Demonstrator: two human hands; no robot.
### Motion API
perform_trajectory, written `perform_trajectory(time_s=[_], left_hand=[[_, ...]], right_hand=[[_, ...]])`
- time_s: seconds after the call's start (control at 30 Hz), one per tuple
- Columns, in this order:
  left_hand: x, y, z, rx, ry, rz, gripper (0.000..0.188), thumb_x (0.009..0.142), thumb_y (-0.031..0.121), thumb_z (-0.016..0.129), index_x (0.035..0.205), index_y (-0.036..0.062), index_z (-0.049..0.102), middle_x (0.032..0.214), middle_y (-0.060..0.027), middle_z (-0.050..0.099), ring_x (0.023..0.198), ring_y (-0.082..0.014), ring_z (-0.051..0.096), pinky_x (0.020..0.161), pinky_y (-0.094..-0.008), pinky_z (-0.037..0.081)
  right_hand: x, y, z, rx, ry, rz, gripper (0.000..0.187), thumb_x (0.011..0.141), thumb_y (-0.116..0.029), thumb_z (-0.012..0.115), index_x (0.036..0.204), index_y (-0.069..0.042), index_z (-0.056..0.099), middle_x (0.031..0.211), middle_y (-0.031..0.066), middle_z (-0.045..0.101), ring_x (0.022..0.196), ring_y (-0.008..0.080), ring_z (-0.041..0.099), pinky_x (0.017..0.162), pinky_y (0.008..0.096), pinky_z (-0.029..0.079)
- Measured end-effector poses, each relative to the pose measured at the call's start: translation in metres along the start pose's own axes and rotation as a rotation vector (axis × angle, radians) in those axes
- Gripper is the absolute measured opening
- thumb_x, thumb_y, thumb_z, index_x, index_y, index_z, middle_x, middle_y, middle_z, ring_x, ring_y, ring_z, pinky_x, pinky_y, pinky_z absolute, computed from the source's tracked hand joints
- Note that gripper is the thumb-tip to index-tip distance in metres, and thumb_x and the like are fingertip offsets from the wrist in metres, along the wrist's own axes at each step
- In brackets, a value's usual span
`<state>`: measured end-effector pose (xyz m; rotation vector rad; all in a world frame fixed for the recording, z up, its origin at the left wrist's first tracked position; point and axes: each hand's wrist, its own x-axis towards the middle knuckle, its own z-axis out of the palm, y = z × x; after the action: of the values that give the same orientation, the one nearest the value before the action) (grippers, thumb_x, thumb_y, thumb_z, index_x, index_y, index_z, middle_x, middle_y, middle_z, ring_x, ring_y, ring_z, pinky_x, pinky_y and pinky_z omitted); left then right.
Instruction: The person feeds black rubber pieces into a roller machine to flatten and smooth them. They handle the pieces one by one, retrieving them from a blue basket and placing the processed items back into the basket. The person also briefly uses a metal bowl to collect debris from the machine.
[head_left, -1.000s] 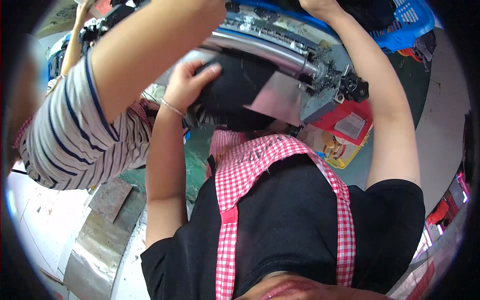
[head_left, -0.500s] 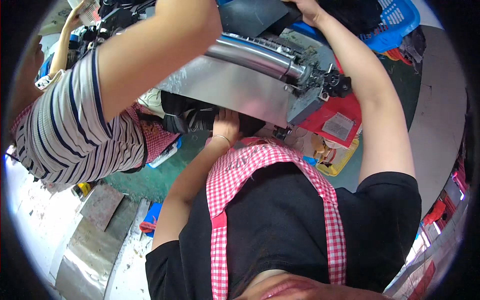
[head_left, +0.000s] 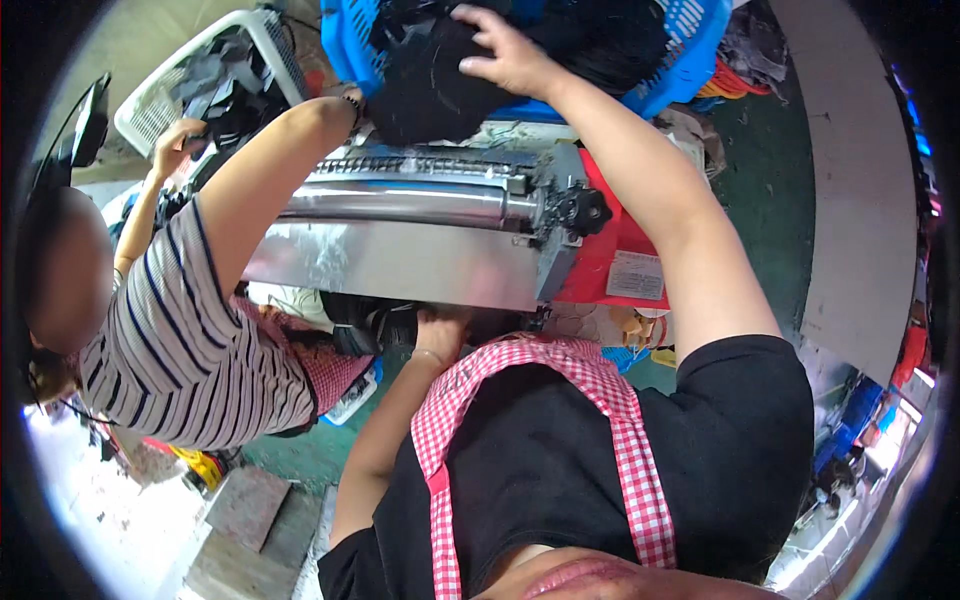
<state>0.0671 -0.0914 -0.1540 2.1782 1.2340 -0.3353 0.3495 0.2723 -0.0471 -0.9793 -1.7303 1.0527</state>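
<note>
My right hand (head_left: 510,60) is over the far side of the roller machine (head_left: 415,203), at the blue basket. Its fingers are spread, and beneath them lies a heap of black sheet pieces (head_left: 430,85) that spills over the basket's near edge. I cannot tell whether the fingertips touch it. My left hand (head_left: 441,334) is low at the near edge of the machine's metal plate (head_left: 400,262), next to black bundled pieces (head_left: 375,325). The plate's edge and the dark material partly hide its fingers.
The blue basket (head_left: 690,50) stands behind the machine. On the left a co-worker in a striped shirt (head_left: 180,350) reaches across; one hand (head_left: 178,148) is by a white basket (head_left: 150,120) of dark scraps. A black knob (head_left: 585,211) and red panel (head_left: 612,255) are at the machine's right end.
My right hand has moved left from a flat black sheet at the machine to above the black heap. My left hand stays by the bundles. The co-worker's near arm has swung leftward.
</note>
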Motion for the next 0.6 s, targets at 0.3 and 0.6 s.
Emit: perform_trajectory(time_s=[0.3,0.6], left_hand=[[-0.059,0.003,-0.078,-0.513,0.375,0.202,0.030,0.086,0.009,0.069,0.116,0.0043,0.065,0.107,-0.0191,0.068,0.102,-0.0371,0.066,0.090,-0.0445,0.053],[-0.074,-0.028,-0.203,-1.164,0.179,-0.144,0.029,0.100,0.016,0.064,0.120,-0.0044,0.064,0.102,-0.0040,0.072,0.088,-0.0104,0.062,0.081,-0.0297,0.053]], right_hand=[[-0.048,0.113,-0.241,-0.975,1.002,0.673,0.066,0.087,-0.022,0.072,0.142,0.001,0.046,0.140,0.0285,0.053,0.129,0.0402,0.054,0.110,0.0470,0.042],[0.001,-0.037,-0.079,-1.099,0.695,-0.355,0.057,0.082,-0.012,0.072,0.135,-0.004,0.054,0.136,0.0206,0.055,0.127,0.0405,0.050,0.109,0.0472,0.039]])
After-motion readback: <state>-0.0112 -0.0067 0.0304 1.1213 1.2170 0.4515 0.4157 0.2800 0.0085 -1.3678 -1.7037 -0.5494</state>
